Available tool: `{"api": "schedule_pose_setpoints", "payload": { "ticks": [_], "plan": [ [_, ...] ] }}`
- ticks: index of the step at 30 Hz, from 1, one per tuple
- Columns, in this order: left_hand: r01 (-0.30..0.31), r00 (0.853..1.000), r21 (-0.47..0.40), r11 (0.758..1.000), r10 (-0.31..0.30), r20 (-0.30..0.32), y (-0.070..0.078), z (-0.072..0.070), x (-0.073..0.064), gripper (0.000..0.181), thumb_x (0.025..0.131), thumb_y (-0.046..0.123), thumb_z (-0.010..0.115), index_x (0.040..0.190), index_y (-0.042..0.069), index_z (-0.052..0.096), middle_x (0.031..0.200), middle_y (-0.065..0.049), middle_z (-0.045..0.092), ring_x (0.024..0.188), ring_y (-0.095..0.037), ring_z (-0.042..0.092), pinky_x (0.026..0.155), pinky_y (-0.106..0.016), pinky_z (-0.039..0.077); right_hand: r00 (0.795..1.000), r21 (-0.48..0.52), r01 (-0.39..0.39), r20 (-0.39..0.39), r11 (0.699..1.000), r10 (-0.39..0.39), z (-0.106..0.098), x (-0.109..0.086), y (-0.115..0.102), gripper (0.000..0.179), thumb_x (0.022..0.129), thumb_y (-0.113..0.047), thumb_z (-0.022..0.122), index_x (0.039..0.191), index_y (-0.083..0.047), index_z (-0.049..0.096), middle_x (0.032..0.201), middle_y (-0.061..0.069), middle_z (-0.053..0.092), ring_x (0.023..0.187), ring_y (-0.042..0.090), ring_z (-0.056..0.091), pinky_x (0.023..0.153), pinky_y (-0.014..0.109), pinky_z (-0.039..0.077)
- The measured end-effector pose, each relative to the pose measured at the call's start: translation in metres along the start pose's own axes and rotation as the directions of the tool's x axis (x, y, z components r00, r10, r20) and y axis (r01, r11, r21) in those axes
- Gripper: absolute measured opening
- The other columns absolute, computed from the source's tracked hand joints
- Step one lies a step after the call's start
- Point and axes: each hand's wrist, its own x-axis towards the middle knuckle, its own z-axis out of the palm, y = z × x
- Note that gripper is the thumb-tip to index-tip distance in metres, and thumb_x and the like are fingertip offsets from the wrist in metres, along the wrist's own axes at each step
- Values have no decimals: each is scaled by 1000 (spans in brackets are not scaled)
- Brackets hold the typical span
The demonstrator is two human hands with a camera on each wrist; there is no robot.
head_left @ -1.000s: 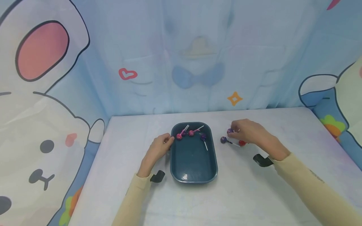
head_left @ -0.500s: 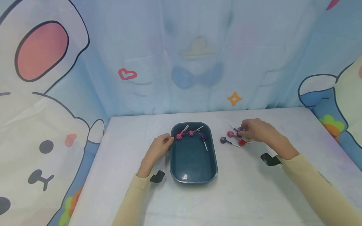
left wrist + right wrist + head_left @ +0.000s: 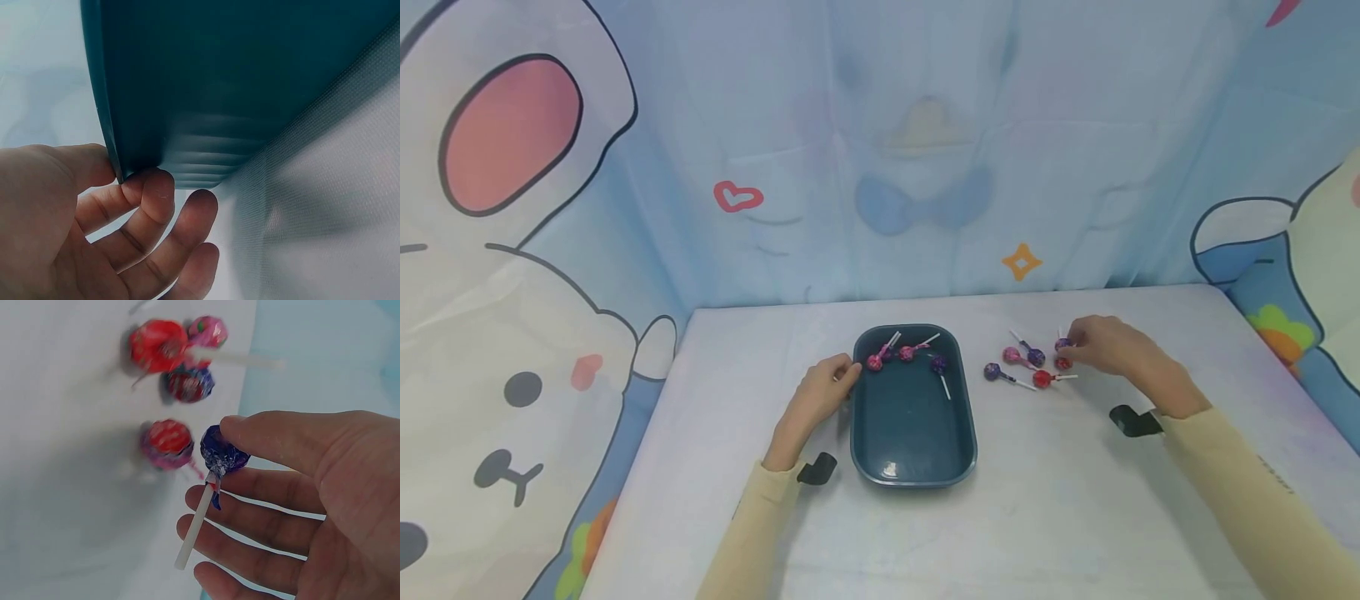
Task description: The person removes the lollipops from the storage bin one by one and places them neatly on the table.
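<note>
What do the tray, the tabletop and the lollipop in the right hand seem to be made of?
Tray: probably moulded plastic, glossy, with a highlight at its near end. Tabletop: perhaps woven cloth, matte, from the fine grain in the left wrist view. Lollipop: shiny, crinkled wrapper, likely foil or plastic film; smooth white stick, paper or plastic, unclear which.

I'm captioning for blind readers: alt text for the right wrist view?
A right hand pinches a dark blue lollipop by its head, white stick angled toward the picture's lower left. Just left is a red-and-pink lollipop; above, a red lollipop, a pink lollipop and a blue-and-red lollipop cluster on a white tabletop.
</note>
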Motion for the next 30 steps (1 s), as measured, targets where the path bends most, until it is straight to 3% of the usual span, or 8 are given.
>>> {"api": "schedule_pose_setpoints", "payload": {
  "ticks": [16,21,30],
  "plan": [
    [8,1000,1,1000,-8,-5,2,0,-1,25,94,35,48,78,17,53,71,0,56,63,-15,53,54,-28,39,995,36,-93,30,995,92,1,0,25,47,85,-34,62,109,5,54,98,22,60,84,30,55,64,38,45],
    [5,1000,1,1000,-5,-2,0,1,0,25,94,36,48,78,18,53,71,0,57,63,-15,53,54,-27,40,992,45,-114,66,993,111,6,-1,25,46,84,-34,63,109,5,55,96,20,61,83,29,55,64,37,44],
    [-1,1000,-2,1000,1,-6,-1,2,1,25,94,36,48,77,17,53,70,0,56,62,-14,52,53,-28,39,994,32,-102,45,994,101,10,-2,23,47,84,-33,64,109,6,56,96,21,62,82,29,56,65,39,45]
  ]
}}
